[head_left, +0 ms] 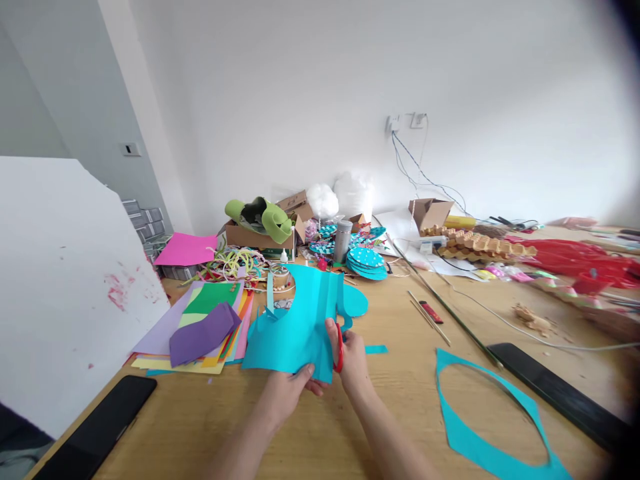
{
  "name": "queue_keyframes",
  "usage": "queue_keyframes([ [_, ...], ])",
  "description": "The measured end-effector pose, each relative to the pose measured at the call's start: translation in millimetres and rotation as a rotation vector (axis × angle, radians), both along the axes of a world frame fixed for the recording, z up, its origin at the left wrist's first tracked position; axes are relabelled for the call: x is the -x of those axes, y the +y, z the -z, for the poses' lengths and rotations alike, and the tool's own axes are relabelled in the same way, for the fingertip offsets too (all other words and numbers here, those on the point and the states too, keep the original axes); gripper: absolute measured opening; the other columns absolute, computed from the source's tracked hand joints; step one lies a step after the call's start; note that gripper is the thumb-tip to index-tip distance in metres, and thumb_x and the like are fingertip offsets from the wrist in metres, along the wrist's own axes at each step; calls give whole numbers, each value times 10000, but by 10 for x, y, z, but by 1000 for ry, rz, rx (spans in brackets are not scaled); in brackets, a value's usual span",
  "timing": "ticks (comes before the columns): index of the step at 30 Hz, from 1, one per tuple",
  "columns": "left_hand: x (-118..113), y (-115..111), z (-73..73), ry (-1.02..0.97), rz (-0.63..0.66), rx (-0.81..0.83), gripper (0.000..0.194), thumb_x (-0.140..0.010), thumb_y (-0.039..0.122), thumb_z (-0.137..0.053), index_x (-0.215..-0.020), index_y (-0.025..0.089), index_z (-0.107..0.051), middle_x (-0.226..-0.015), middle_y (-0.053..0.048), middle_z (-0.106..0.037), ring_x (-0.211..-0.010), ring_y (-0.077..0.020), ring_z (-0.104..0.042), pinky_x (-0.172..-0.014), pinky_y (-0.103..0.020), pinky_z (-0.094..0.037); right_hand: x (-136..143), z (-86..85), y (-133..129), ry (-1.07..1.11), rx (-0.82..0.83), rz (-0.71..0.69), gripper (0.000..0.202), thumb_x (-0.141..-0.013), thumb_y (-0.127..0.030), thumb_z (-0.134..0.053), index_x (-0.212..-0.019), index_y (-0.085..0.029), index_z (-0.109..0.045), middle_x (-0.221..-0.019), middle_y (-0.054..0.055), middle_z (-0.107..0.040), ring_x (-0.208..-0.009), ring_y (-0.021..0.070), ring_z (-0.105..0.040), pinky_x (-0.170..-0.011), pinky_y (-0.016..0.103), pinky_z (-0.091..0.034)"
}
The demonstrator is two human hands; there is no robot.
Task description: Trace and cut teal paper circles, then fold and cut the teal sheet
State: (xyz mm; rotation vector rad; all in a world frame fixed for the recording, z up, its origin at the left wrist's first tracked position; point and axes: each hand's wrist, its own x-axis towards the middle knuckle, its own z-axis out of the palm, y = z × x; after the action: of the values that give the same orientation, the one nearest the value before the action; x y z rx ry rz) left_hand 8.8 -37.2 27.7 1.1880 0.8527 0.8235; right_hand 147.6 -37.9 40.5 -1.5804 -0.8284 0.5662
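Observation:
A large blue paper sheet [300,327] with cut, curved edges is held up over the wooden table. My left hand [290,393] pinches its lower edge, thumb in front and fingers behind. Through the red handle of the scissors [339,348] my right hand [350,353] is closed, at the sheet's right side; the blades are hidden by the paper. Behind the sheet lies a rounded blue piece [355,301]. A small blue strip [376,349] rests right of my right hand. At the lower right lies a blue paper frame [470,445] with an oval opening.
Coloured papers [205,333] and a black phone [100,423] lie left, beside a white board [65,287]. Behind are a grey bottle [343,241], dotted blue discs [367,261] and a cardboard box [240,236]. Right are sticks, a red cutter [431,312], egg cartons [480,247] and a long black object [555,390].

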Motion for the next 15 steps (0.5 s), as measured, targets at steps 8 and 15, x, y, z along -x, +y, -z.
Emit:
queue_keyframes([
  [8, -6, 4, 24, 18, 19, 1, 577, -560, 671, -739, -754, 129, -695, -679, -106, -732, -578, -229, -667, -639, -350, -540, -5, -8, -1, 4, -3, -10, 637, -631, -824, -502, -459, -242, -308, -414, -54, -303, -421, 78, -260, -385, 237, -202],
  [15, -12, -3, 11, 37, 48, -8, 554, -579, 672, -722, -730, 140, -693, -666, -105, -732, -581, -232, -667, -662, -363, -540, -56, -18, 7, 5, -29, -15, 638, -635, -820, -510, -460, -243, -300, -407, -65, -272, -422, 75, -243, -394, 234, -203],
])
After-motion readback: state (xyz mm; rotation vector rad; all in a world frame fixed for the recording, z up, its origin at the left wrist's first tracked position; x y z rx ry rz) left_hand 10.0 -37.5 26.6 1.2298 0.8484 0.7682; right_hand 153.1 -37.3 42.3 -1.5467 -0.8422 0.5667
